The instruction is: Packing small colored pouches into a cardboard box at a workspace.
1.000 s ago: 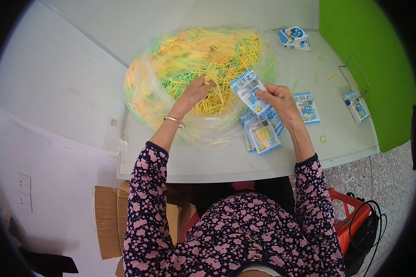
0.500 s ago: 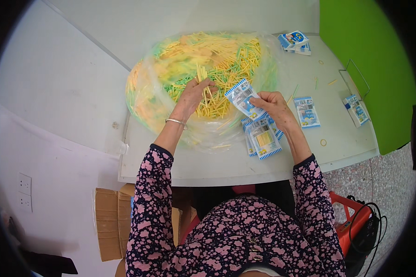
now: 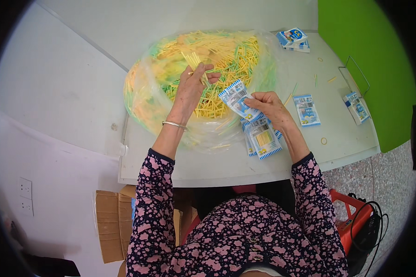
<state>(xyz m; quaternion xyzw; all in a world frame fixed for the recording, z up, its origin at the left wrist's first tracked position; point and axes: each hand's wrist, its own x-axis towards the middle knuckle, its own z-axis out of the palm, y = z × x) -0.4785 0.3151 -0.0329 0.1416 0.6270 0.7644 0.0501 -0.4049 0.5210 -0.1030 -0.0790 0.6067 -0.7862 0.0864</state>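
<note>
A large clear plastic bag (image 3: 145, 76) lies spread on the table, full of thin yellow and green sticks (image 3: 238, 60). Over this heap my left hand (image 3: 189, 90) is closed on a small bunch of yellow sticks (image 3: 192, 59), their upper ends fanned out above the thumb. My right hand (image 3: 272, 108) pinches a blue-and-white packet (image 3: 233, 94) by its lower right part, at the bag's right edge. Just below it lies a small overlapping pile of packets (image 3: 264, 142); the top one shows sticks through a clear window.
Right of my right hand lies a single packet (image 3: 307, 111). Stacked packets (image 3: 293, 37) sit at the back right. Another packet (image 3: 356, 108) lies by a bent wire frame (image 3: 367, 83) near the green panel (image 3: 356, 37). A rubber band (image 3: 324, 141) and loose sticks are scattered there.
The sticks in my left hand now lean left and are more fanned, with the fingers spread a little. My right hand and its packet have shifted slightly left.
</note>
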